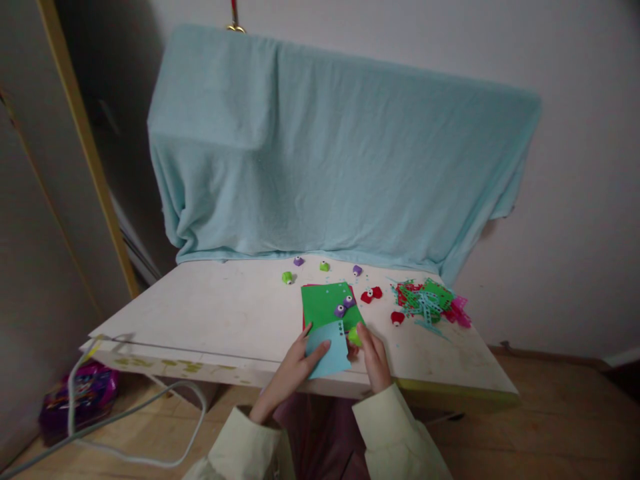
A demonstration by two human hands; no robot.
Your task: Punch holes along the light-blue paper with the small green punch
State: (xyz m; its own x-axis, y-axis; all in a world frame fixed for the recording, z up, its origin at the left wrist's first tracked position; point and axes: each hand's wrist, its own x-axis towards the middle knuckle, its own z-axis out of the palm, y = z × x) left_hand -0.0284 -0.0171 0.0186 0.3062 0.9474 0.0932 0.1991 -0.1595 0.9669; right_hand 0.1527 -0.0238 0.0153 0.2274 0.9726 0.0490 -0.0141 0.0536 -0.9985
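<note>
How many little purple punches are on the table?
4: two at the back edge, two on the green paper. The scrap pile may hide more.

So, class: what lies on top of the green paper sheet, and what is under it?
On the green sheet sit two purple punches; the light blue paper held by the left hand overlaps its near edge. A red edge peeks out beneath; the rest is covered.

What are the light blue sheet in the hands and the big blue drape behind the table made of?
The light blue sheet looks like thin matte craft paper or foam: flat, with a row of punched holes along its top edge. The drape looks like soft towel-like fabric, going by its fuzzy surface and hanging folds. The table seems to be white-painted board, scuffed and stained.
</note>
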